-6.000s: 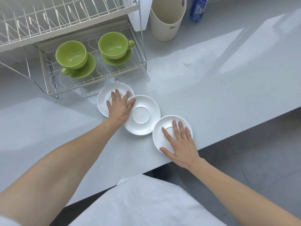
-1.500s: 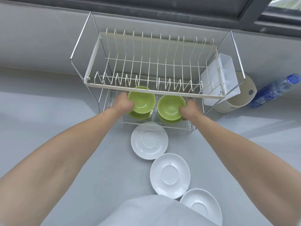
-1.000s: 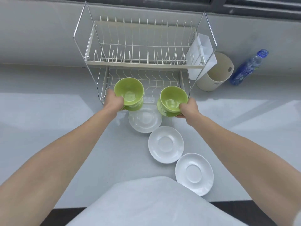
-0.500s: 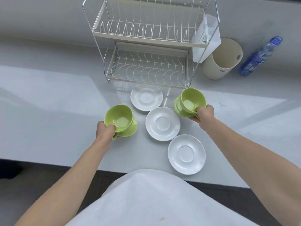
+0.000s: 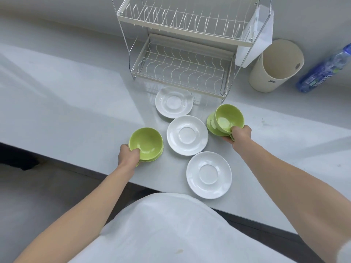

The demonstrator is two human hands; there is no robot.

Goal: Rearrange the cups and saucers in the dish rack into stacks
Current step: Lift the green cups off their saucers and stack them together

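Observation:
My left hand grips a green cup and the green saucer under it, low over the counter left of the white saucers. On the other side, my right hand holds a second green cup on its green saucer, tilted slightly. Three white saucers lie in a diagonal row on the counter: far, middle, near. The wire dish rack stands behind them with both tiers bare.
A cream utensil holder stands right of the rack, and a blue water bottle lies beyond it. A white plastic caddy hangs on the rack's right end. The counter's front edge runs just below my left hand.
Both hands took the green cups with their saucers out of the rack's lower tier and brought them down to the counter either side of the white saucers. The lower tier now holds nothing.

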